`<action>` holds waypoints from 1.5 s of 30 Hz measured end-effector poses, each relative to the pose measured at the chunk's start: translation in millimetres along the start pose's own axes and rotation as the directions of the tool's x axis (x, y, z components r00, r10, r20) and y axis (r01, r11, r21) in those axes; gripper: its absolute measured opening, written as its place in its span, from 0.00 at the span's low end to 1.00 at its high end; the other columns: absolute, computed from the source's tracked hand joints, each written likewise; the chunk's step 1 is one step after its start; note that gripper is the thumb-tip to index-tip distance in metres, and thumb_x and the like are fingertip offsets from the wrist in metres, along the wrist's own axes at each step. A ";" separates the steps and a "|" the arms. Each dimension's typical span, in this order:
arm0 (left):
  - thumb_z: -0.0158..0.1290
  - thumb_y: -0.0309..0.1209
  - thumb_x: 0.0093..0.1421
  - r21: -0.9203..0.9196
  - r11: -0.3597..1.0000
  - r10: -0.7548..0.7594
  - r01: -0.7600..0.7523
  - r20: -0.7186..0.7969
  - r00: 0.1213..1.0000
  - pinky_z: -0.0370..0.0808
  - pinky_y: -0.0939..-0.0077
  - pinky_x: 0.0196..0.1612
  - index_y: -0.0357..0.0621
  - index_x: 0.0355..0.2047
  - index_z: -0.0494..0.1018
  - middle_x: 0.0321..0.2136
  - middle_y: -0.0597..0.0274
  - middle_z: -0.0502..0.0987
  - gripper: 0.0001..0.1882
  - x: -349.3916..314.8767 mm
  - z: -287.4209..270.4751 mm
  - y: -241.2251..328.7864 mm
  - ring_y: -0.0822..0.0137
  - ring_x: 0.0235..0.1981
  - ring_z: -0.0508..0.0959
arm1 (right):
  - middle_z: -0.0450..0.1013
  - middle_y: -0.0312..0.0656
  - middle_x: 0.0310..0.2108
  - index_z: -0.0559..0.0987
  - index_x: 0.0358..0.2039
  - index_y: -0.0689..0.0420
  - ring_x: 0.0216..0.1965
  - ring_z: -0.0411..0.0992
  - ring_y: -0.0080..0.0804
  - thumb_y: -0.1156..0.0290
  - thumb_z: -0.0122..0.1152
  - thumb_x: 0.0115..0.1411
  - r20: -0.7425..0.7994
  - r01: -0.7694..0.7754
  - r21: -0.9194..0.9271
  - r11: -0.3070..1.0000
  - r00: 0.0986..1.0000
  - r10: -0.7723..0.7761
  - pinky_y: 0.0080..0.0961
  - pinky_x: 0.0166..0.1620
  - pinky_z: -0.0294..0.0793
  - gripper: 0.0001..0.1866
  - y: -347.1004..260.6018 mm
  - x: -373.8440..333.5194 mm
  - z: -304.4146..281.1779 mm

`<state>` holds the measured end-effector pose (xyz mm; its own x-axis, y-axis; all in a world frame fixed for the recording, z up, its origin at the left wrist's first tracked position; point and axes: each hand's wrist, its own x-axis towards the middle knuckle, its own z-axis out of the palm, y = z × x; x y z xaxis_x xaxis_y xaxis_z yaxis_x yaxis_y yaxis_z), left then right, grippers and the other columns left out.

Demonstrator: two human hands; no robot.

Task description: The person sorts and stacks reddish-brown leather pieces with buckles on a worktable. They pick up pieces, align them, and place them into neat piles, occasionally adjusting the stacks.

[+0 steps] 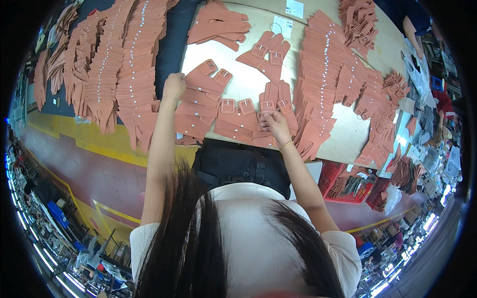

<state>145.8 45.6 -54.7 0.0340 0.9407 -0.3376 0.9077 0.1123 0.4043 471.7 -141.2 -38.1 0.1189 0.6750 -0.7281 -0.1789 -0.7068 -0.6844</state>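
Note:
My left hand (174,86) is closed at the left edge of the pale table, beside a stack of salmon-coloured cut pieces with square buckles (198,82). Whatever its fingers pinch is too small to make out. Bent fingers of my right hand (275,124) close on a salmon buckled strap piece (268,97), just below its buckle. Between my hands lies another group of buckled pieces (234,118), fanned over one another. Farther off, a buckled pair (266,52) rests near a wire ring.
Long overlapping rows of salmon pieces (141,59) cover the dark table at left. Another row (318,74) and smaller piles (375,94) fill the right side. A red crate (348,186) holding pieces sits below the table edge at right. Someone's arm (411,35) shows at the far right.

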 end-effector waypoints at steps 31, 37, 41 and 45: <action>0.47 0.24 0.63 -0.895 0.247 0.230 0.371 0.426 0.875 0.81 0.71 0.42 0.29 0.41 0.66 0.36 0.48 0.76 0.09 -27.3 -44.5 168.4 0.56 0.40 0.81 | 0.76 0.39 0.29 0.74 0.40 0.62 0.27 0.77 0.25 0.68 0.49 0.65 -0.002 -0.069 -0.017 0.997 0.998 0.069 0.19 0.26 0.76 0.10 0.7 7.5 -3.9; 0.49 0.27 0.63 -0.889 0.209 0.293 0.408 0.455 0.841 0.79 0.71 0.43 0.32 0.41 0.67 0.38 0.48 0.75 0.10 24.4 10.1 201.0 0.54 0.42 0.80 | 0.76 0.39 0.29 0.74 0.40 0.61 0.27 0.78 0.24 0.67 0.48 0.66 -0.007 -0.046 -0.026 0.999 0.999 0.045 0.17 0.25 0.75 0.11 -1.4 5.6 -4.4; 0.50 0.28 0.63 -0.727 0.479 0.108 0.492 0.605 0.789 0.80 0.71 0.42 0.31 0.42 0.68 0.36 0.48 0.75 0.11 59.7 53.1 181.8 0.55 0.40 0.80 | 0.76 0.39 0.29 0.74 0.40 0.60 0.26 0.78 0.24 0.67 0.48 0.66 -0.008 -0.055 -0.008 0.998 0.998 0.055 0.17 0.25 0.75 0.11 -2.1 3.9 -4.7; 0.48 0.30 0.64 -0.647 0.591 0.078 0.482 0.640 0.764 0.80 0.69 0.43 0.29 0.45 0.67 0.39 0.46 0.75 0.15 77.8 63.0 160.4 0.55 0.41 0.80 | 0.76 0.39 0.29 0.73 0.40 0.60 0.26 0.78 0.24 0.66 0.48 0.66 -0.006 -0.050 -0.007 0.999 0.999 0.050 0.17 0.24 0.75 0.11 -1.2 3.9 -4.7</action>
<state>320.4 116.7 -69.6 0.3641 0.5229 -0.7707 0.2823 0.7266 0.6263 477.0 -138.8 -40.3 0.1157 0.6375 -0.7617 -0.1782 -0.7411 -0.6473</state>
